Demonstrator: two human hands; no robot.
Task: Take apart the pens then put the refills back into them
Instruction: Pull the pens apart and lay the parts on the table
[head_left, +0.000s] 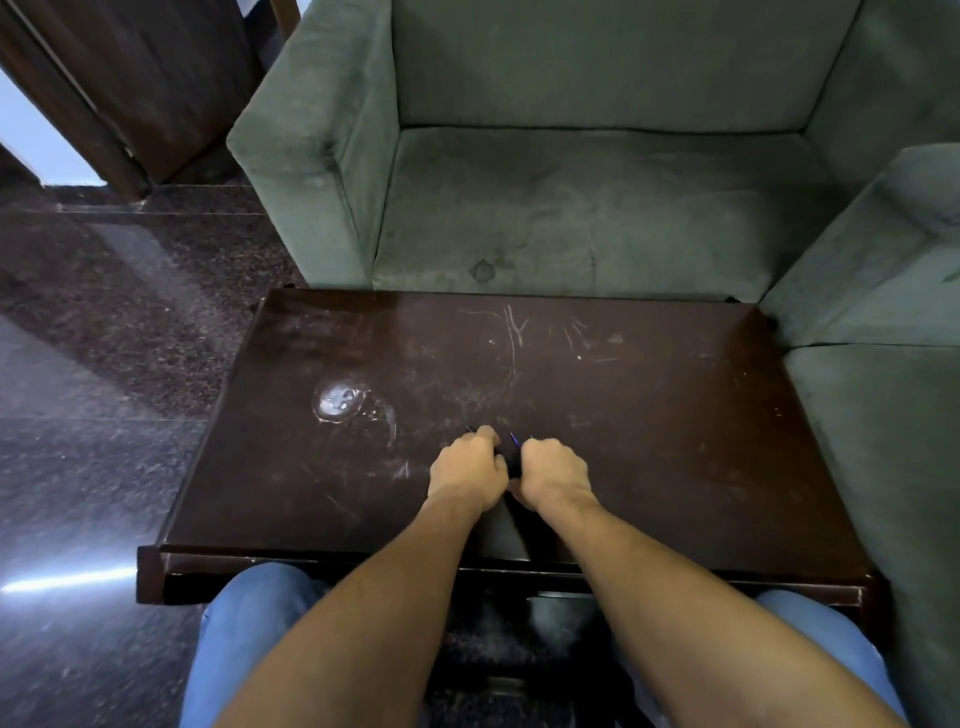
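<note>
Both hands balled up, knuckles nearly meeting

Left hand (470, 470) and right hand (555, 474) sit side by side, backs facing up, fingers curled down and gripping a dark pen (511, 464) between them. Left forearm (363, 597) and right forearm (675, 587) are bare, reaching forward and angling in toward the wrists.

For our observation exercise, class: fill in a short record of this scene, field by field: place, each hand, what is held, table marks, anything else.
place: scratched dark wooden table in front of a green sofa
left hand: grips the pens, above the table
right hand: grips the same pens, close beside the left hand
pens: dark, mostly hidden between the hands; thin blue tip shows; number cannot be told
table marks: whitish ring stain left of the hands
else: blue jeans at the near edge
</note>
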